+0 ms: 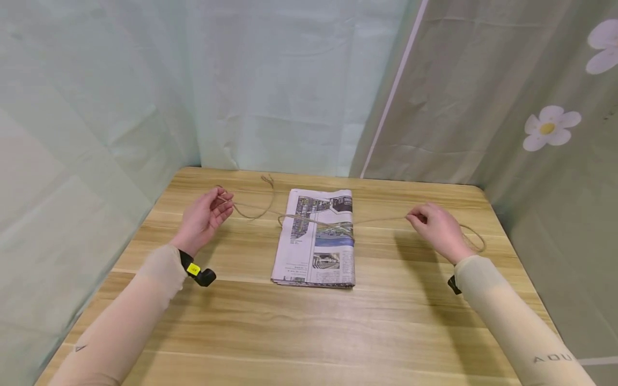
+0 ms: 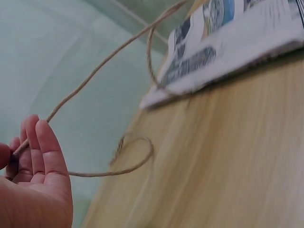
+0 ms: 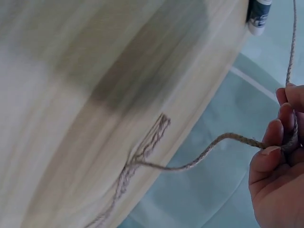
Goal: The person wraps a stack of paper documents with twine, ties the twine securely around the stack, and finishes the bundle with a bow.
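A folded newspaper point(image 1: 299, 262) lies on the wooden table point(image 1: 314, 332), with brown twine point(image 1: 309, 219) running across its upper half and around its sides. To the left of the paper, my left hand point(image 1: 200, 217) is raised and pinches one length of twine between thumb and forefinger, its other fingers loosely extended. The loose tail point(image 2: 109, 174) curls away from that hand onto the table. On the right, my right hand point(image 1: 436, 230) holds the other length, its fingers curled around the twine point(image 3: 232, 137). Between the hands the twine looks nearly straight.
Pale curtains point(image 1: 289, 91) hang behind the table and along its sides. In the right wrist view, a small dark-labelled cylinder with a white end point(image 3: 260, 16) shows near the table's edge. Frayed twine ends point(image 3: 161, 124) lie on the wood.
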{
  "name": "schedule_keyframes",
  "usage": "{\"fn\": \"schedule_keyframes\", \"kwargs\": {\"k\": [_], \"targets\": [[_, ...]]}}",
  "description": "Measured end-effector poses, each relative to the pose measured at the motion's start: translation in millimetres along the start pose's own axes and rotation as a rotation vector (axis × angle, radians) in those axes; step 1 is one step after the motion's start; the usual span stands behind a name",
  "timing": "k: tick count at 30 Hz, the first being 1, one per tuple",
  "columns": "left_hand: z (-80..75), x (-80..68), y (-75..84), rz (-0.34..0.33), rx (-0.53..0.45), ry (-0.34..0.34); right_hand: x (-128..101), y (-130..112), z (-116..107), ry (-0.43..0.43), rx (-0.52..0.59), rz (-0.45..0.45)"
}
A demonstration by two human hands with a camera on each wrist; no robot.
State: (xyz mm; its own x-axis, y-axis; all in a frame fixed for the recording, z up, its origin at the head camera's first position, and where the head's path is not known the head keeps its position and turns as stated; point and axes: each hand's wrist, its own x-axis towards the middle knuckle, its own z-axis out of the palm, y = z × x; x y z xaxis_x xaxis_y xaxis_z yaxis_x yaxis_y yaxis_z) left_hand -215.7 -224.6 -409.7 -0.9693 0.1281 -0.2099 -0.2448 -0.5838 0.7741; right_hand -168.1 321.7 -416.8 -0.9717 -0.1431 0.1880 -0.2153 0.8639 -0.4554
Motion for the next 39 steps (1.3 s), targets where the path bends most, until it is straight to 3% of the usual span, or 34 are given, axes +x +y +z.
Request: {"fn": "schedule_keyframes", "kwargs": {"k": [3, 6, 12, 14, 16, 19, 21, 24, 28, 31, 34, 37, 39], "targets": [[-13.7, -2.0, 4.1, -0.010, 0.009, 0.018, -2.4, 5.6, 1.4, -0.008, -0.025, 0.020], [-27.2, -2.5, 4.8, -0.046, 0.094, 0.053, -4.1, 11.8, 6.6, -0.035, -0.040, 0.035], [-50.2, -3.7, -0.2, -0.154, 0.541, 0.129, -6.4, 19.7, 19.8, -0.109, -0.121, 0.038], [-56.5, -2.9, -0.8, -0.182, 0.620, 0.133, -7.1, 21.5, 22.8, -0.121, -0.153, 0.042], [-62.1, -1.7, 0.6, -0.203, 0.600, 0.143, -8.0, 22.7, 24.6, -0.132, -0.174, 0.046], [-69.2, -0.7, 5.7, -0.236, 0.486, 0.188, -9.1, 24.1, 25.3, -0.148, -0.183, 0.053], [-73.3, -0.5, 9.0, -0.236, 0.479, 0.212, -9.5, 24.8, 25.3, -0.157, -0.181, 0.052], [-78.0, -0.9, 11.0, -0.221, 0.643, 0.196, -9.6, 25.1, 25.3, -0.166, -0.177, 0.054], [-83.4, -0.4, 9.4, -0.212, 1.020, 0.121, -8.8, 22.5, 27.0, -0.172, -0.165, 0.064], [-81.0, -0.3, 9.1, -0.185, 1.273, 0.083, -7.6, 17.8, 27.6, -0.160, -0.146, 0.070], [-65.6, -1.9, 8.5, -0.058, 1.443, 0.088, -5.1, 8.3, 27.5, -0.116, -0.123, 0.042], [-37.2, -4.8, 0.7, 0.094, 1.521, 0.051, -0.3, -8.5, 28.7, -0.079, -0.074, -0.018], [-13.0, -6.8, -11.1, 0.128, 1.512, -0.055, 3.8, -22.4, 31.7, -0.075, -0.032, -0.058]]}}
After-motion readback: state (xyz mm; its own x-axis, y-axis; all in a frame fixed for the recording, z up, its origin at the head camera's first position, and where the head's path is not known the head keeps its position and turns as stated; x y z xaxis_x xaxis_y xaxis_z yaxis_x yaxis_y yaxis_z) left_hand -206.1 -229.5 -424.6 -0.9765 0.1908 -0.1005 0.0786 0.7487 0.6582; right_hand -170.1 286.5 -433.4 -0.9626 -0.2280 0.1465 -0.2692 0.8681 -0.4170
